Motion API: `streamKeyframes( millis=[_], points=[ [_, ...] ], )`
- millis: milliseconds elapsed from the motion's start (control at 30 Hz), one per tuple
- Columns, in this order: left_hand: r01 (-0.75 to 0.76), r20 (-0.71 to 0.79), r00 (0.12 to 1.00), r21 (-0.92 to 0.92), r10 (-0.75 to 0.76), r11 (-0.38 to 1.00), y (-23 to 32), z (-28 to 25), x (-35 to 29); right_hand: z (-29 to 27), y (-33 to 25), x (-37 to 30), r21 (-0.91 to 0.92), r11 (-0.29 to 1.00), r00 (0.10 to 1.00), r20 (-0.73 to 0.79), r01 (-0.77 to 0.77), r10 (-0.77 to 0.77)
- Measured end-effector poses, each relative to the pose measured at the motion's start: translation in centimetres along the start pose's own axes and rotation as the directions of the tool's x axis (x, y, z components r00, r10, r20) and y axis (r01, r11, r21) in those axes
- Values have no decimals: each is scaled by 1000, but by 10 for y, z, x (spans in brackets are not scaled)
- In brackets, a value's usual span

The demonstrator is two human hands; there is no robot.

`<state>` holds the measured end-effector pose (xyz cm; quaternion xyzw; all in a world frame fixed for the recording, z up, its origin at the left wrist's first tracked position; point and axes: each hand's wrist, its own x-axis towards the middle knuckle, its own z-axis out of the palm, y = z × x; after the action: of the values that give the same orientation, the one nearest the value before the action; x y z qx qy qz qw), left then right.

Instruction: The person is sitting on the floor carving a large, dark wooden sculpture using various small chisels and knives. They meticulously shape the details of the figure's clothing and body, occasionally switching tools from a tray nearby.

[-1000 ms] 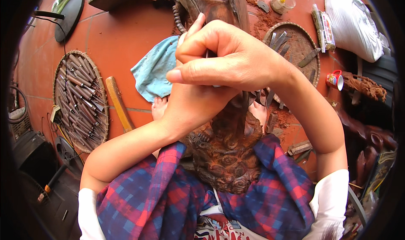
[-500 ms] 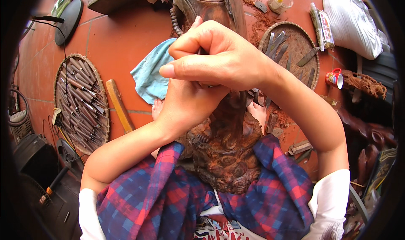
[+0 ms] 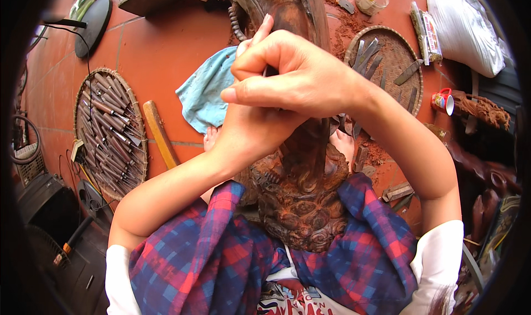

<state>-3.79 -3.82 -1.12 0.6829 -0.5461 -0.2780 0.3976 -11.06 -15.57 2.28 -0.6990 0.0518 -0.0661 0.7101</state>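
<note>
A dark brown carved wooden sculpture (image 3: 301, 215) lies lengthwise between my knees, its scrolled end near my lap and a smoother, draped part far ahead. Over its middle my right hand (image 3: 298, 74) is closed in a fist, thumb pointing left. Under it is my left hand (image 3: 249, 129), pressed against it, with one finger stretched forward toward the sculpture's far part. Whatever the hands grip is hidden by the fist and the overlapping fingers. Past my left hand, a light blue cloth (image 3: 207, 91) lies on the floor.
At left are a round woven tray (image 3: 110, 132) of wood-handled carving tools and a wooden mallet or stick (image 3: 159, 132). On the right stand another woven tray (image 3: 401, 44) with metal blades, a red mug (image 3: 442, 102), a jar (image 3: 371, 2) and a white sack (image 3: 464, 27). Wood shavings (image 3: 354, 27) litter the tiles.
My hands stay stacked over the sculpture, with only a slight shift. The left hand's stretched finger shows a little more. The whole view has slid slightly.
</note>
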Motion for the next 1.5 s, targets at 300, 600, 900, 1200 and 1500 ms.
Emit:
streamKeyframes(
  millis=[300, 600, 900, 1200, 1500],
  points=[
    [-16, -63, 998, -97, 10, 995, -2, 1, 5, -9, -12, 0, 76, 995, 997, 19, -71, 70],
    [-168, -178, 973, -97, 149, 981, -9, 7, 0, -4, -8, 2, 24, 998, 998, 33, -58, 57],
    [-92, -71, 994, -80, 86, 993, -3, -2, -7, -4, -15, 4, 20, 991, 986, 106, -130, 127],
    [81, -58, 994, -183, -93, 980, 8, -6, -1, -8, -7, 7, 156, 987, 995, 99, -38, 22],
    [-33, -59, 998, -118, 26, 992, -1, -4, 0, -3, -7, 4, 75, 997, 999, 47, -12, 9]
  ],
)
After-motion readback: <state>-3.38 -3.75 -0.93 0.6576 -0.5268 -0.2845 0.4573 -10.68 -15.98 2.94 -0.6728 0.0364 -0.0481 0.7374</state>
